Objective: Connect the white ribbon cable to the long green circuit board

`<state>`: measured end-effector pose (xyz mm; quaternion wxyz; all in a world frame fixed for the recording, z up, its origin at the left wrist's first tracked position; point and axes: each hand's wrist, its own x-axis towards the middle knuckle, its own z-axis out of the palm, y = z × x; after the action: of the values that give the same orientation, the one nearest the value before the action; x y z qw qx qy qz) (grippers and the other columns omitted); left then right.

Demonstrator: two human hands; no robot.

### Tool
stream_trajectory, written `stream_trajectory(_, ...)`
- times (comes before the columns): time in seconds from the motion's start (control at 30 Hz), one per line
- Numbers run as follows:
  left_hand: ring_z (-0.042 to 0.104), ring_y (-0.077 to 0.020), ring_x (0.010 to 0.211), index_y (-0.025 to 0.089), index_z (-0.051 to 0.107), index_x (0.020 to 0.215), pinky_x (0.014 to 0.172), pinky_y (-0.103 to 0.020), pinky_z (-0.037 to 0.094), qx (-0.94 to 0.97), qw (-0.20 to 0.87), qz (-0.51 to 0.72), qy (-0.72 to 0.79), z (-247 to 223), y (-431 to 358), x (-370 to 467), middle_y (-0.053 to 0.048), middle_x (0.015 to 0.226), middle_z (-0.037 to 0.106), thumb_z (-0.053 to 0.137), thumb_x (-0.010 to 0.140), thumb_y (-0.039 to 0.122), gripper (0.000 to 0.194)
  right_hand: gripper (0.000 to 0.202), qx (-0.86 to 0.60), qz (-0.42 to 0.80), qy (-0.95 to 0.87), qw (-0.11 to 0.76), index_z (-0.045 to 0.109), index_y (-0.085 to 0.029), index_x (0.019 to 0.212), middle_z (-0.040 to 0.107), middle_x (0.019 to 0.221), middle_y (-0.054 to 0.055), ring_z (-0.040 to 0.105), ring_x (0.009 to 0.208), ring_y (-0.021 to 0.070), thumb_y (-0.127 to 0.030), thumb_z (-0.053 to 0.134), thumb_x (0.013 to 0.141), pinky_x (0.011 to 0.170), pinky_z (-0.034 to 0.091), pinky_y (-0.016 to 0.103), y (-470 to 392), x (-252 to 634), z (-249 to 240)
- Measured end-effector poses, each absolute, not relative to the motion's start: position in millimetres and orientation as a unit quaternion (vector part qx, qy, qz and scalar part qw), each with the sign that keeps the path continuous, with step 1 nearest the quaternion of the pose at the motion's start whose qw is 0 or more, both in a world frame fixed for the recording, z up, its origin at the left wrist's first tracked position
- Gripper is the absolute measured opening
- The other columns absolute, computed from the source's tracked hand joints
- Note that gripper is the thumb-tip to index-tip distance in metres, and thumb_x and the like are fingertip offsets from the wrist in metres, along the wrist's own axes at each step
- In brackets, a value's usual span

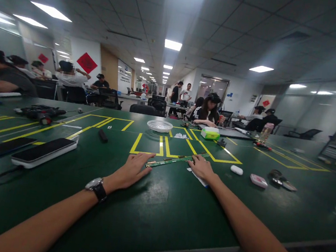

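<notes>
A long, narrow green circuit board (pixel 170 161) lies slantwise in front of me, its right end farther away. My left hand (pixel 131 170), with a watch (pixel 96 186) on the wrist, is beside the board's left end, fingers stretched and thumb apart. Near the other end, my right hand (pixel 202 167) has its thumb and fingers on the board; the exact contact is partly hidden. Under that hand a white slip of paper (pixel 198 177) with a blue edge sticks out.
On the green table (pixel 154 220), yellow tape marks rectangles. A white plastic basket (pixel 159 126) and a green tissue pack (pixel 210 133) stand farther back. To the right lie a white earphone case (pixel 236 170) and a pink case (pixel 258 180); left, a black-topped white device (pixel 44 152). A person (pixel 209 111) sits opposite.
</notes>
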<state>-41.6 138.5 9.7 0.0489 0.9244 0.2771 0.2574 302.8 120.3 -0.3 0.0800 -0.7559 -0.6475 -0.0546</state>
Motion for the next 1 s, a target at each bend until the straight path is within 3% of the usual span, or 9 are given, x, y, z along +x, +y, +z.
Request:
stream_trajectory(0.23, 0.043, -0.0268, 0.131, 0.023, 0.039, 0.143, 0.108, -0.046, 0.032, 0.920, 0.065, 0.269, 0.278, 13, 137, -42, -0.009, 0.141, 0.051, 0.036, 0.103, 0.039, 0.044, 0.056, -0.736, -0.078, -0.667, 0.086, 0.049, -0.015, 0.141, 0.047, 0.143, 0.020, 0.042, 0.131, 0.0347, -0.045, 0.024, 0.101, 0.104, 0.029, 0.053, 117, 300, 10)
stream_trajectory(0.4, 0.048, -0.0260, 0.125, 0.019, 0.048, 0.136, 0.106, -0.045, 0.035, 0.907, 0.066, 0.301, 0.287, 16, 140, -42, -0.010, 0.134, 0.056, 0.038, 0.102, 0.039, 0.040, 0.047, -0.664, -0.059, -0.744, 0.057, 0.060, -0.021, 0.132, 0.062, 0.126, 0.015, 0.052, 0.121, 0.0309, -0.038, 0.028, 0.101, 0.102, 0.031, 0.057, 118, 286, 20)
stream_trajectory(0.63, 0.047, -0.0277, 0.128, 0.021, 0.047, 0.138, 0.108, -0.046, 0.034, 0.912, 0.061, 0.290, 0.283, 15, 142, -45, -0.011, 0.138, 0.054, 0.045, 0.099, 0.043, 0.045, 0.040, -0.475, 0.011, -0.873, 0.106, 0.058, -0.018, 0.133, 0.056, 0.138, 0.012, 0.052, 0.126, 0.0231, -0.032, 0.043, 0.099, 0.107, 0.037, 0.039, 95, 235, 25)
stream_trajectory(0.83, 0.034, -0.0333, 0.140, 0.023, 0.036, 0.148, 0.109, -0.052, 0.029, 0.947, 0.094, 0.123, 0.282, 11, 133, -45, -0.013, 0.154, 0.037, 0.047, 0.093, 0.063, 0.069, 0.030, -0.305, 0.067, -0.940, 0.137, 0.065, -0.022, 0.121, 0.061, 0.132, 0.007, 0.054, 0.123, 0.0186, -0.027, 0.047, 0.098, 0.107, 0.037, 0.033, 65, 181, 32)
stream_trajectory(0.9, 0.032, -0.0339, 0.142, 0.023, 0.034, 0.150, 0.110, -0.053, 0.027, 0.949, 0.101, 0.093, 0.284, 10, 132, -46, -0.013, 0.156, 0.033, 0.046, 0.092, 0.067, 0.074, 0.028, -0.358, 0.037, -0.921, 0.148, 0.067, -0.021, 0.116, 0.065, 0.126, 0.006, 0.057, 0.118, 0.0182, -0.024, 0.046, 0.098, 0.105, 0.038, 0.032, 70, 188, 35)
stream_trajectory(1.0, 0.031, -0.0330, 0.142, 0.021, 0.029, 0.152, 0.110, -0.050, 0.027, 0.947, 0.100, 0.095, 0.292, 8, 133, -47, -0.015, 0.157, 0.029, 0.046, 0.090, 0.069, 0.080, 0.027, -0.564, -0.050, -0.808, 0.162, 0.069, -0.015, 0.108, 0.068, 0.112, 0.012, 0.060, 0.107, 0.0220, -0.019, 0.046, 0.096, 0.099, 0.042, 0.035, 85, 227, 35)
